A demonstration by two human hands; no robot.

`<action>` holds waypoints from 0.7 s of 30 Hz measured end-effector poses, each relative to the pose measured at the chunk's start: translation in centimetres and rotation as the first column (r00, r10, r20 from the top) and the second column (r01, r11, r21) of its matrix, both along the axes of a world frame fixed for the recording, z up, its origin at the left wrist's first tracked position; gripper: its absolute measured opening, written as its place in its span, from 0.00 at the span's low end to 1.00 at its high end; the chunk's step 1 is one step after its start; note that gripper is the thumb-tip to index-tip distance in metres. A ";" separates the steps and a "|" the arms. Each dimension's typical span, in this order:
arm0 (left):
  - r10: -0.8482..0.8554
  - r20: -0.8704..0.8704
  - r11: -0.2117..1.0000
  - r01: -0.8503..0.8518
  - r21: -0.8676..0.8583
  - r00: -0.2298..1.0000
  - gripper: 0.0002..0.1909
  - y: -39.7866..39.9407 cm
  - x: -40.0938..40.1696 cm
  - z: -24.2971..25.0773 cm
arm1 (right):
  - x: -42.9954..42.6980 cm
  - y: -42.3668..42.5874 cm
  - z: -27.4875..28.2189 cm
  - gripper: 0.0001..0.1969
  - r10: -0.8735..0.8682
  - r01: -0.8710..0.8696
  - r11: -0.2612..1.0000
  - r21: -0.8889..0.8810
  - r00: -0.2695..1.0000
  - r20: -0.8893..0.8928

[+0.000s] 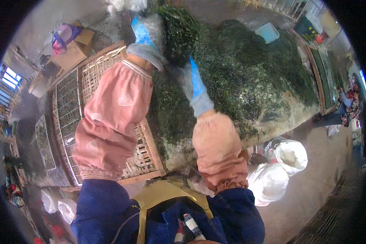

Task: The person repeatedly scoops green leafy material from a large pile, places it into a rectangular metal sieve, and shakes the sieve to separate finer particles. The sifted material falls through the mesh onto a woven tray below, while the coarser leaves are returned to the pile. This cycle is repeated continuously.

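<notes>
Both arms reach forward in pink sleeve covers over a table spread with dark green leafy material point(231, 70). My left hand point(146, 33), in a grey and blue work glove, is at the left side of a dark green clump point(181, 30); its fingers are blurred. My right hand point(192, 76), gloved alike, is low at the clump's near side, its fingertips blurred against the leaves. Whether either hand grips the clump cannot be made out. A wooden-framed woven lattice tray point(103, 65) lies under and beside my left forearm.
A cardboard box point(68, 56) stands at upper left, a pale blue tray point(267, 32) on the leaves at upper right. White sacks point(270, 183) stand on the floor at right. A framed mesh screen point(68, 100) lies at left. Another person point(349, 102) is at the far right.
</notes>
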State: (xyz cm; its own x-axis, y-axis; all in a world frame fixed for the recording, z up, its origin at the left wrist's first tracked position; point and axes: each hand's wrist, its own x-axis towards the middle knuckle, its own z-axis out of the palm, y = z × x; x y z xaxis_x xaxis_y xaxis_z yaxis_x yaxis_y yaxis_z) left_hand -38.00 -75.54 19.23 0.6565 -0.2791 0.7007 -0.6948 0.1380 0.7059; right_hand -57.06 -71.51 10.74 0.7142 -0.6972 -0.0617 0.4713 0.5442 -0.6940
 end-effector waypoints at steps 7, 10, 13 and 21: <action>-0.153 -0.251 0.912 0.235 0.337 0.956 0.23 4.2 -0.3 -16.8 | -5.2 2.9 -7.8 0.20 -0.048 0.035 0.990 -0.136 0.995 -0.092; -0.160 -0.287 0.838 0.284 0.466 0.944 0.27 9.9 -2.3 -21.4 | -5.5 0.7 -10.0 0.14 -0.075 -0.087 0.964 -0.249 0.814 -0.576; -0.051 -0.141 0.879 0.112 0.463 0.989 0.32 18.7 -5.8 -23.3 | -4.7 -0.2 -10.6 0.11 -0.037 -0.086 0.988 -0.128 0.677 -0.735; -0.373 -0.216 0.855 0.424 0.298 0.903 0.16 39.3 -7.0 -22.4 | -5.2 -5.6 6.5 0.16 -0.360 0.219 0.801 -0.557 0.919 -0.158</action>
